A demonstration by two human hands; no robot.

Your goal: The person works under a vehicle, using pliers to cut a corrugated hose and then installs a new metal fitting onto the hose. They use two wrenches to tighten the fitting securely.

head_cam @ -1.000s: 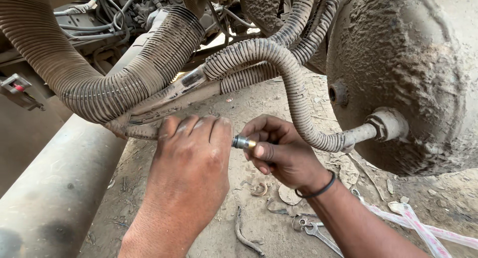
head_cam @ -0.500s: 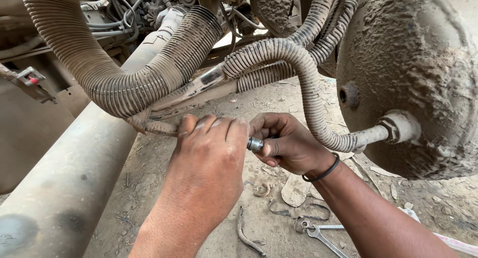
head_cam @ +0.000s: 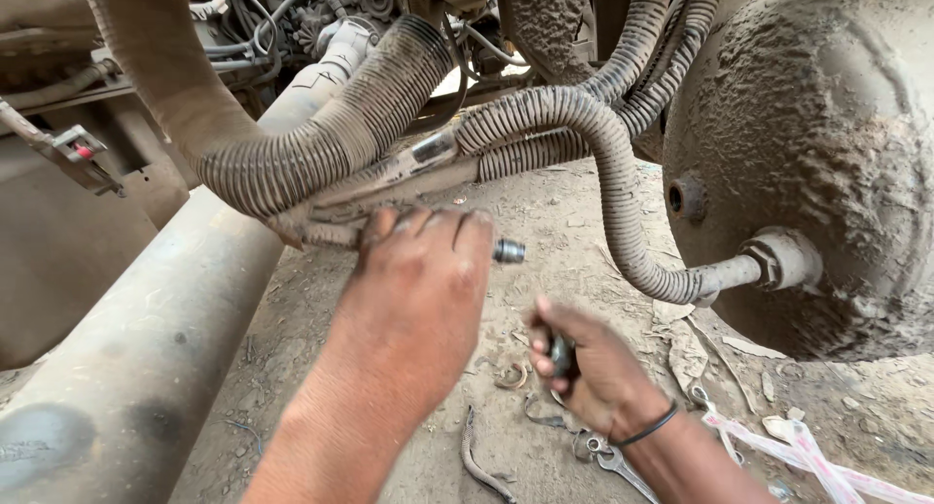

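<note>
— Small metal fitting, poking out past the fingertips of the left hand, up under the corrugated hoses, just left of the mud-caked tank. Probably light, rigid, greasy enough to slip. Best pinched at the base, close to the line behind it.

— And the fingers?

— Left: pressed together, curled over the line, fitting end left bare. Right hand: closed round a small dark tool, down near the dirt ground, just above the spanners.

— Different from half a second ago?

— Then touching the fitting beside the left hand; now dropped well away, blurred. Left unmoved on the line.
</note>
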